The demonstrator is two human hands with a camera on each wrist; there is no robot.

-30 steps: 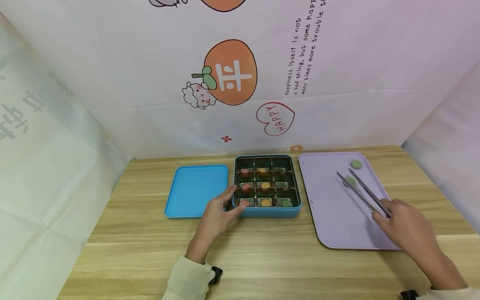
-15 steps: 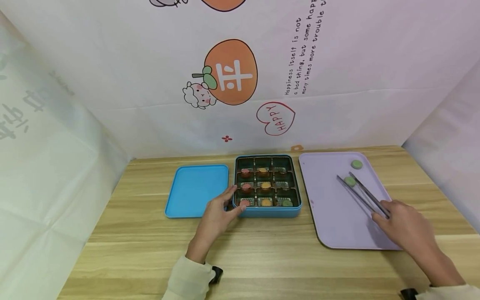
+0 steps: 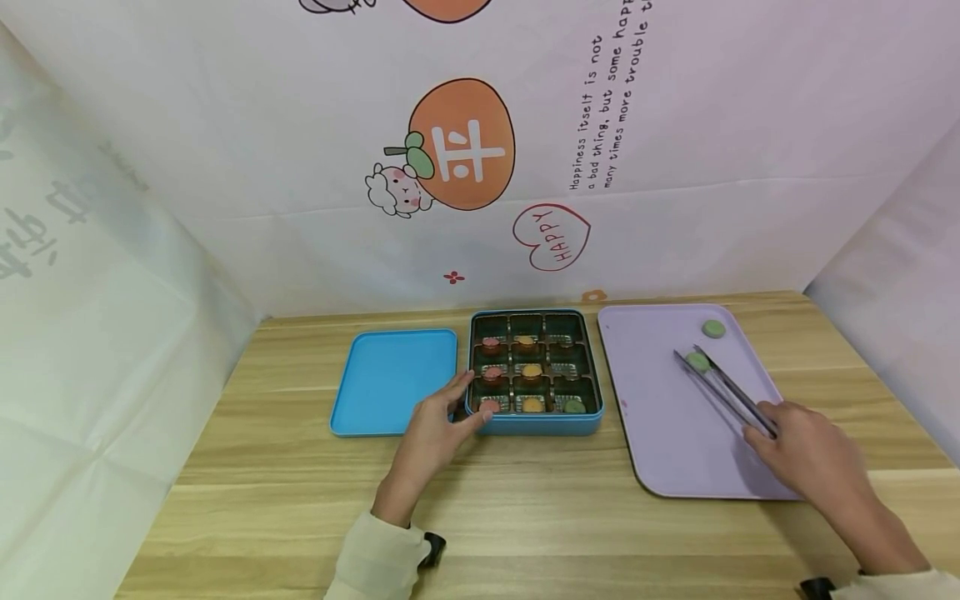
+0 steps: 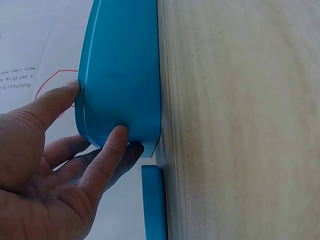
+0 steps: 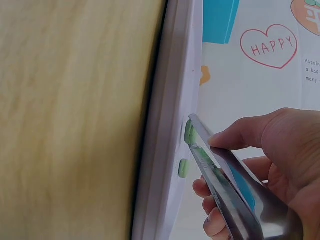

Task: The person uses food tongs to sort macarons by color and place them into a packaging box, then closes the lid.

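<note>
In the head view, my left hand (image 3: 431, 433) holds the near left corner of a blue box (image 3: 540, 425). Its thumb lies at the front rim, with the fingers along the left side. The box's dark divided insert carries pink (image 3: 491, 372), yellow (image 3: 532, 372) and green (image 3: 574, 407) round pieces. My right hand (image 3: 813, 454) grips metal tongs (image 3: 731, 396) over a lilac tray (image 3: 675, 450). Between the tong tips sits a green macaron-like disc (image 3: 697, 362); the right wrist view shows the tips (image 5: 192, 118) against it. Another green disc (image 3: 713, 329) lies farther back.
A blue lid (image 3: 397, 375) lies left of the box. The wooden table (image 3: 525, 517) meets a printed white cloth backdrop (image 3: 300, 167) behind. More cloth hangs at both sides. The tray's raised rim (image 3: 626, 433) stands close to the box's right side.
The tong tips have come down and drawn closer together around the nearer green disc, which has shifted very slightly. My left hand and the box have stayed in place.
</note>
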